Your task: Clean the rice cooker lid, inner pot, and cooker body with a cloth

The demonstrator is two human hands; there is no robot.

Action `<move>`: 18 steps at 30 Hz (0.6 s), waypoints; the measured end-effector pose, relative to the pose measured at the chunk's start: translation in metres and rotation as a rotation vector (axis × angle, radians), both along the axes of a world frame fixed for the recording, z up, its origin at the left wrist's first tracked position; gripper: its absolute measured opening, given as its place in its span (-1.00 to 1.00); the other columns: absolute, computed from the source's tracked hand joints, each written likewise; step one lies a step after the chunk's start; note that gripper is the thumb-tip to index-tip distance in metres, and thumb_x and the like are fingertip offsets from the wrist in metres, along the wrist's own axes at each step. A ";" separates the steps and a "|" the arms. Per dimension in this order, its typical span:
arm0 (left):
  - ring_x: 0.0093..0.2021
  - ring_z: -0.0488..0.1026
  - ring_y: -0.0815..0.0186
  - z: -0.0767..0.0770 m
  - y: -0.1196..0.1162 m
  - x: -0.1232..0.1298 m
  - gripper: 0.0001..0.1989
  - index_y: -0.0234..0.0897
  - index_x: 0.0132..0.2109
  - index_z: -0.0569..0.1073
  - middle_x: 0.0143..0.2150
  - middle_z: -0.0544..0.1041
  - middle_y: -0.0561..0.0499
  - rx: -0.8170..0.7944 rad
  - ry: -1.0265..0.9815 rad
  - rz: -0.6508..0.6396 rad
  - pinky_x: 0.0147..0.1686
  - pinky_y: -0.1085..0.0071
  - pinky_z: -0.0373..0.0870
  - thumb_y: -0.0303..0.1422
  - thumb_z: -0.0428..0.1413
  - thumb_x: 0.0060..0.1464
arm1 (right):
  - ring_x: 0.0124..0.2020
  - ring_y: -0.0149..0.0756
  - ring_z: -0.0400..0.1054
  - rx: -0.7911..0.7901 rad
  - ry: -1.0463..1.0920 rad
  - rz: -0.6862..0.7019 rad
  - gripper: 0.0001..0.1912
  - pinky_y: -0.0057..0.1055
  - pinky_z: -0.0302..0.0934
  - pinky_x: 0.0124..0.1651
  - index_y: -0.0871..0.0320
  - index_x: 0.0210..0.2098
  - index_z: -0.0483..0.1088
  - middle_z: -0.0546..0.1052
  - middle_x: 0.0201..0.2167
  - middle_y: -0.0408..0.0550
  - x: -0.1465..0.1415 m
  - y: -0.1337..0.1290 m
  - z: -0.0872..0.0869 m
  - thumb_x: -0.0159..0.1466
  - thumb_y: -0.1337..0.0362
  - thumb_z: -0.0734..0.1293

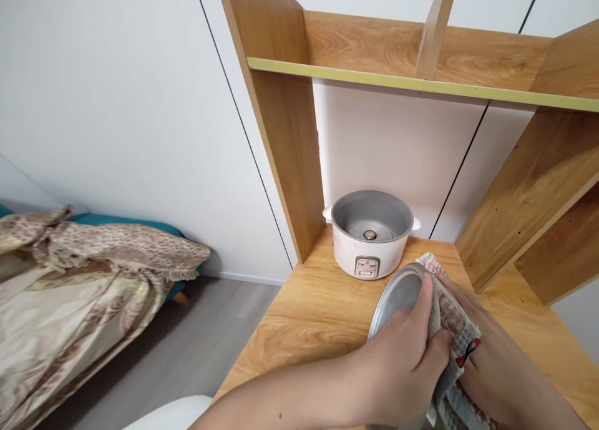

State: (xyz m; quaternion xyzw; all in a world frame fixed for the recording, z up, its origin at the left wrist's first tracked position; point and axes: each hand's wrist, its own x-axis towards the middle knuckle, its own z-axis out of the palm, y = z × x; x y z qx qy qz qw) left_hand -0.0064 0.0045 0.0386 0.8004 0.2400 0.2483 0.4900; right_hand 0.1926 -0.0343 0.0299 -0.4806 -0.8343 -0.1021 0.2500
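Note:
A round grey metal pot (pixel 397 296) is tilted on its side above the front of the wooden desk. My left hand (pixel 397 361) grips its rim, with the fingers and thumb pressed around the edge. On the pot's right side, my right hand (pixel 491 349) is closed on a patterned cloth (pixel 452 314) that lies against the pot's outer wall; part of that hand is behind the cloth. Beyond both hands stands a white rice cooker base (pixel 349 252), open at the top, with a small round metal piece at its bottom.
The wooden desk (pixel 299 317) has an upright side panel (pixel 294 149) at left and a shelf (pixel 365 77) above. A sofa under a patterned cover (pixel 93 293) is at far left. A white rounded object (pixel 173 414) shows at the bottom edge.

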 end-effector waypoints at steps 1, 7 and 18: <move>0.38 0.35 -0.10 0.000 -0.001 0.000 -0.19 -0.32 0.59 -0.40 0.39 0.38 -0.38 0.003 -0.004 -0.005 0.34 -0.10 0.30 -0.15 -0.12 0.48 | 0.42 0.12 0.24 -0.022 0.021 0.002 -0.15 0.14 0.39 0.29 0.07 0.60 -0.28 0.27 0.47 0.13 0.002 0.001 0.001 0.42 0.31 0.17; 0.38 0.36 -0.09 0.000 -0.002 0.001 -0.20 -0.34 0.59 -0.39 0.37 0.41 -0.36 0.015 -0.008 0.008 0.36 -0.10 0.28 -0.19 -0.12 0.48 | 0.40 0.17 0.27 -0.078 0.073 -0.009 -0.14 0.18 0.41 0.27 -0.01 0.60 -0.37 0.24 0.48 0.15 0.005 0.003 0.002 0.46 0.24 0.17; 0.31 0.41 -0.05 0.000 0.002 0.000 -0.22 -0.31 0.59 -0.40 0.37 0.40 -0.34 0.001 -0.004 0.011 0.32 -0.10 0.31 -0.18 -0.15 0.49 | 0.46 0.19 0.15 -0.089 0.069 -0.050 -0.17 0.25 0.33 0.31 0.03 0.60 -0.23 0.22 0.49 0.19 0.000 0.000 -0.007 0.42 0.29 0.17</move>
